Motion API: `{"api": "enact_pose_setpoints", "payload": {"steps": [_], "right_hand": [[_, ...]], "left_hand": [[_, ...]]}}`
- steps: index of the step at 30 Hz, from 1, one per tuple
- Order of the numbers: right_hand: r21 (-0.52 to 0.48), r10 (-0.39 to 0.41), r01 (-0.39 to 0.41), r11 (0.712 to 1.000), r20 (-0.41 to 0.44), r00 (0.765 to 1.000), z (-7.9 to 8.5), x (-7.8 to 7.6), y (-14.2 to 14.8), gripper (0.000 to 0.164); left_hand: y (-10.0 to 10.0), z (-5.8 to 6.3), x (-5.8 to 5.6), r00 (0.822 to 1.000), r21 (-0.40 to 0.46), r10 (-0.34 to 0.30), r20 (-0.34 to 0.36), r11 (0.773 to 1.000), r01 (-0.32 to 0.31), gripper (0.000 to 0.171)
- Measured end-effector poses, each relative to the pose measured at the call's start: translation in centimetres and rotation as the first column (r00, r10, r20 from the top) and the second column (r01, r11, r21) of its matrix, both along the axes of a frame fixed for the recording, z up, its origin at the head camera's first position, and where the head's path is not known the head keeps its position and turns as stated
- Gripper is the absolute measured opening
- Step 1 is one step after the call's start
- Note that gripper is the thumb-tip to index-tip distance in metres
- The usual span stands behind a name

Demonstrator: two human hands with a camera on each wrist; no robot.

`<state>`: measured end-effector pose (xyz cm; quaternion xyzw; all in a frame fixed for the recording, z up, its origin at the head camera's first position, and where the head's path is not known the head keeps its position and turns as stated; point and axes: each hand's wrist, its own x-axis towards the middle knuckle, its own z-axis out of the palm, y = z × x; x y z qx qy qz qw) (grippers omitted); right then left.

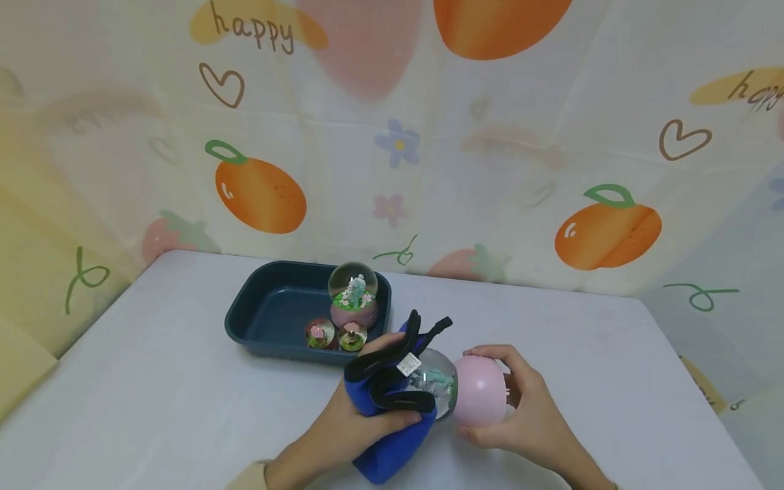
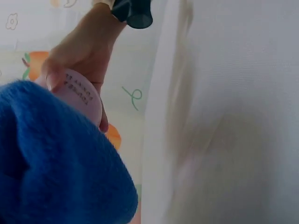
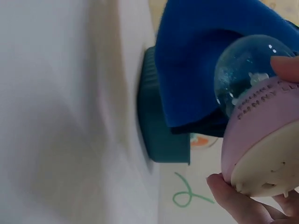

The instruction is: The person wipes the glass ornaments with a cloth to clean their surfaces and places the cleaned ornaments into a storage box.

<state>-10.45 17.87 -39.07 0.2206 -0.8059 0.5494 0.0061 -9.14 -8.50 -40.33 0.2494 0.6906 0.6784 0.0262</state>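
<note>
My right hand (image 1: 527,408) grips the pink base of a snow globe (image 1: 480,391), tilted on its side above the white table. Its clear dome points left, toward a blue plush cloth with black trim and a small white tag (image 1: 392,435). The cloth is bunched in my left hand (image 1: 349,422), fingers and thumb curled round it, and overlaps part of the dome. In the right wrist view, raised lettering runs round the pink base (image 3: 261,112) and its pale underside faces the camera. Blue plush (image 2: 70,158) fills much of the left wrist view.
Behind my left hand stands a dark teal tray (image 1: 245,333). On its right side are a larger snow globe with a pink base (image 1: 354,299) and two small globes, one on the left (image 1: 320,333) and one on the right (image 1: 352,336). A fruit-patterned curtain (image 1: 490,170) hangs behind the table.
</note>
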Motion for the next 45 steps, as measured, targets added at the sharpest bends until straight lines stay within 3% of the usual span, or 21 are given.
{"api": "enact_pose_setpoints", "payload": {"steps": [3, 8, 11, 16, 18, 21, 23, 25, 28, 32, 37, 41, 45], "right_hand": [[0.003, 0.029, -0.029, 1.0, -0.047, 0.998, 0.1, 0.1, -0.2, 0.081], [0.003, 0.045, -0.045, 0.999, -0.044, 0.998, 0.1, 0.1, -0.3, 0.082], [-0.008, 0.057, -0.058, 0.998, -0.034, 0.998, 0.0, 0.1, -0.3, 0.082], [-0.067, 0.131, -0.132, 0.989, -0.022, 0.991, -0.3, 0.1, -0.3, 0.081], [-0.095, 0.165, -0.164, 0.982, 0.002, 0.986, -0.5, 0.1, -0.4, 0.08], [-0.109, 0.178, -0.173, 0.979, 0.037, 0.983, -0.6, 0.1, -0.5, 0.079], [-0.096, 0.166, -0.162, 0.982, 0.034, 0.985, -0.6, 0.1, -0.5, 0.079], [-0.075, 0.143, -0.141, 0.987, 0.019, 0.99, -0.6, 0.0, -0.5, 0.08], [-0.054, 0.113, -0.113, 0.992, -0.001, 0.994, -0.7, -0.1, -0.5, 0.08], [-0.06, 0.11, -0.11, 0.992, 0.004, 0.994, -0.9, -0.2, -0.5, 0.079], [-0.089, 0.134, -0.133, 0.987, 0.001, 0.991, -1.2, -0.1, -0.5, 0.082], [-0.105, 0.146, -0.146, 0.984, -0.008, 0.989, -1.3, 0.0, -0.5, 0.082], [-0.104, 0.148, -0.149, 0.983, -0.012, 0.989, -1.2, 0.1, -0.4, 0.082]], "left_hand": [[0.0, -0.2, 0.1, 0.999, -0.016, 0.039, -0.005, 0.999, -0.039, 0.077], [-0.1, -0.6, 0.2, 0.986, -0.008, 0.146, -0.076, 0.989, -0.147, 0.057], [-0.2, -0.6, 0.4, 0.967, -0.022, 0.254, 0.018, 0.967, -0.254, 0.045], [-0.3, -0.7, 0.4, 0.895, -0.055, 0.401, 0.196, 0.915, -0.399, 0.042], [-0.4, -0.8, 0.3, 0.902, -0.027, 0.365, 0.23, 0.929, -0.369, 0.044], [-0.7, -0.9, 0.2, 0.936, 0.036, 0.227, 0.269, 0.969, -0.245, 0.051], [-0.9, -0.9, 0.1, 0.963, 0.085, 0.097, 0.253, 0.989, -0.122, 0.055], [-1.0, -0.9, 0.1, 0.979, 0.092, 0.006, 0.206, 0.995, -0.026, 0.061], [-0.7, -0.9, -0.1, 0.988, 0.059, -0.056, 0.141, 0.997, 0.048, 0.067], [-0.3, -0.9, 0.1, 0.995, -0.01, -0.002, 0.098, 1.0, 0.003, 0.071], [-0.3, -0.9, -0.1, 0.993, 0.024, 0.119, 0.011, 0.993, -0.119, 0.045], [-0.3, -0.6, -0.1, 0.976, 0.026, 0.212, 0.041, 0.977, -0.214, 0.033], [-0.1, -0.2, 0.1, 0.942, -0.014, 0.324, 0.093, 0.946, -0.324, 0.031]]}}
